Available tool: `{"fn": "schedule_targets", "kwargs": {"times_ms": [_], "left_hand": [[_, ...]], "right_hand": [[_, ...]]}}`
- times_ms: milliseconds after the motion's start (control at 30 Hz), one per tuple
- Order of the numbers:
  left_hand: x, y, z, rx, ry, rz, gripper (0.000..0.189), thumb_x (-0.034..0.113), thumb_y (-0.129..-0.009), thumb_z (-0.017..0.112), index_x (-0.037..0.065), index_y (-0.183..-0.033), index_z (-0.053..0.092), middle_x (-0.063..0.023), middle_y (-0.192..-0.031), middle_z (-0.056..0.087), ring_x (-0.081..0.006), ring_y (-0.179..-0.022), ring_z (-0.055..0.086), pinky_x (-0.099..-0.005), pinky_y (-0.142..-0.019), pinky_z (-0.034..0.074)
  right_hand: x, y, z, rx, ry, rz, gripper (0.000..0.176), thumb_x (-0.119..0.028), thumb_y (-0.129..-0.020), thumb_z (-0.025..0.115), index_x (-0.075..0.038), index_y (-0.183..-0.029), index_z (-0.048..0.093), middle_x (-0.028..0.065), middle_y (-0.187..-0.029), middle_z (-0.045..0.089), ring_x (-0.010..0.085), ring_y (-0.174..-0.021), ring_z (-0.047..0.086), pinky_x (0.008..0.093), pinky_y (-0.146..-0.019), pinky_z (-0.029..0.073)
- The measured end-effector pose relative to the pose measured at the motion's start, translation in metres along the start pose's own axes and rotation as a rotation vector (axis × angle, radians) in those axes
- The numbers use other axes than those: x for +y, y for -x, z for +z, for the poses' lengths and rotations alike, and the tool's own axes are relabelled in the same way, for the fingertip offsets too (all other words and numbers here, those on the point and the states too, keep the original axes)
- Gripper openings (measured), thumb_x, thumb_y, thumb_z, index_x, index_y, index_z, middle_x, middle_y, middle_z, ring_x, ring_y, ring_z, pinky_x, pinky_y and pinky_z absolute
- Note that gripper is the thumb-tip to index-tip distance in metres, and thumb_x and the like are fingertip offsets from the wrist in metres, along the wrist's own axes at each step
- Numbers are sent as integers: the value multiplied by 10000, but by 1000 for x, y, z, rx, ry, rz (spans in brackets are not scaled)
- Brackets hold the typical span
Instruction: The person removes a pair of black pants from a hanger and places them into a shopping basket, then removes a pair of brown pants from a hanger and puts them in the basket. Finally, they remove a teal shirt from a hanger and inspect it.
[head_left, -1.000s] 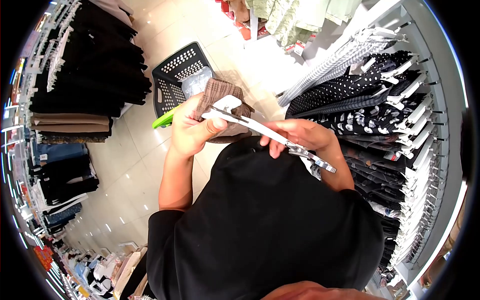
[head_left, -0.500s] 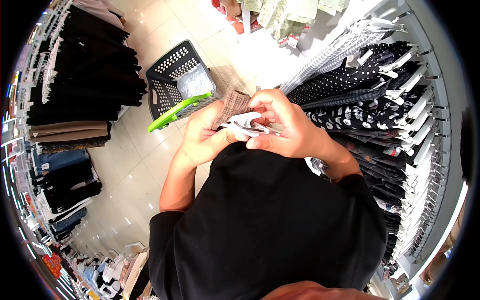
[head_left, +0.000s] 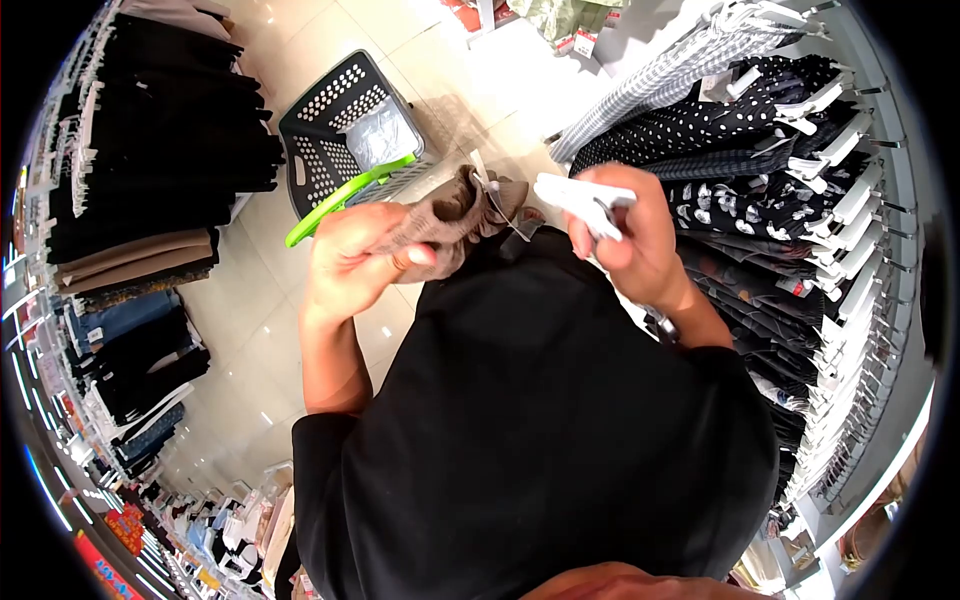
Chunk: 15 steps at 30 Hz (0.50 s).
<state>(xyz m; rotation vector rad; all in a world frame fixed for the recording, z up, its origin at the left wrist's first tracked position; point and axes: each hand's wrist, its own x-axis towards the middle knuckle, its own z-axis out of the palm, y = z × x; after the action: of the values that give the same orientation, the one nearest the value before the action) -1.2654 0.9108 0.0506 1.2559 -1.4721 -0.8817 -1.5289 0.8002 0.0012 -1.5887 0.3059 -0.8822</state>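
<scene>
Dark garments [head_left: 160,130] on rack, upper left; patterned garments [head_left: 740,115] on rack, upper right. Basket [head_left: 335,125] with green handle, upper centre-left. Brown garment [head_left: 455,215] bunched at upper centre, left hand [head_left: 350,260] clamped on it. Right hand [head_left: 640,235], right of centre, well apart from left, closed round white hanger [head_left: 590,200]. Step in hand, by judgement: garment and hanger held separately. Next move calls for firm left grip on loose cloth.

Both forearms [head_left: 335,365] reach forward, well apart. The left hand [head_left: 350,260] grips firmly, thumb [head_left: 415,257] pointing inward; the right hand [head_left: 635,235] is likewise curled in a grip.
</scene>
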Motion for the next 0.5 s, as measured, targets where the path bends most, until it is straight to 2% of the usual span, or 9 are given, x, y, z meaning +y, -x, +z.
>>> {"fn": "schedule_targets", "kwargs": {"times_ms": [33,67,200,267,300,400,467,500], "left_hand": [[-4,3,-6,-10,37,-64,273,115,-760,798,-47,-952,694,-47,-750,658,-119,-639,587,-252,-584,464],[-6,2,-10,-17,40,-68,273,115,-760,798,-47,-952,694,-47,-750,658,-119,-639,587,-252,-584,464],[-8,-2,-12,17,-61,-86,306,125,-788,782,-62,-1005,675,-55,-799,660,-105,-700,584,-238,-635,465],[-9,-2,-11,13,-53,-92,323,129,-792,779,-65,-1025,668,-44,-793,653,-89,-684,562,-228,-618,447],[-14,-3,-12,6,-83,-47,330,135,-797,776,-65,-1034,664,-30,-775,638,-77,-655,531,-217,-594,422],[-15,-2,-9,47,-82,-78,336,150,-799,778,-59,-1036,666,-7,-751,619,-63,-630,500,-204,-572,396],[-16,-1,-9,31,-79,-103,333,151,-800,778,-57,-1035,667,-6,-753,621,-60,-632,498,-201,-573,394],[-15,0,-10,25,-82,-132,331,152,-802,777,-55,-1035,668,-5,-756,622,-57,-634,495,-198,-574,391]], "right_hand": [[-2,-8,-2,-29,-99,33,590,-468,-930,561,35,-1208,430,31,-814,536,81,-681,509,230,-631,449],[0,-15,-1,-3,-170,34,555,-434,-945,563,39,-1208,435,26,-814,532,79,-707,511,221,-643,440],[9,-26,-17,68,-139,68,505,-417,-983,509,32,-1208,454,46,-869,546,81,-715,516,226,-643,441],[13,-33,-23,107,-204,-46,493,-431,-988,481,19,-1189,471,39,-907,557,74,-693,509,216,-609,419],[11,-35,-27,114,-234,-41,495,-436,-985,484,17,-1186,472,39,-911,559,74,-688,507,215,-602,416],[5,-38,-36,128,-266,-57,483,-429,-982,493,15,-1173,481,46,-905,572,85,-686,543,220,-596,438],[2,-36,-35,72,-221,-7,545,-445,-985,477,47,-1215,438,121,-892,594,140,-690,568,275,-636,472],[2,-34,-32,61,-152,-4,574,-473,-973,485,55,-1193,443,120,-834,606,140,-678,584,268,-623,482]]}}
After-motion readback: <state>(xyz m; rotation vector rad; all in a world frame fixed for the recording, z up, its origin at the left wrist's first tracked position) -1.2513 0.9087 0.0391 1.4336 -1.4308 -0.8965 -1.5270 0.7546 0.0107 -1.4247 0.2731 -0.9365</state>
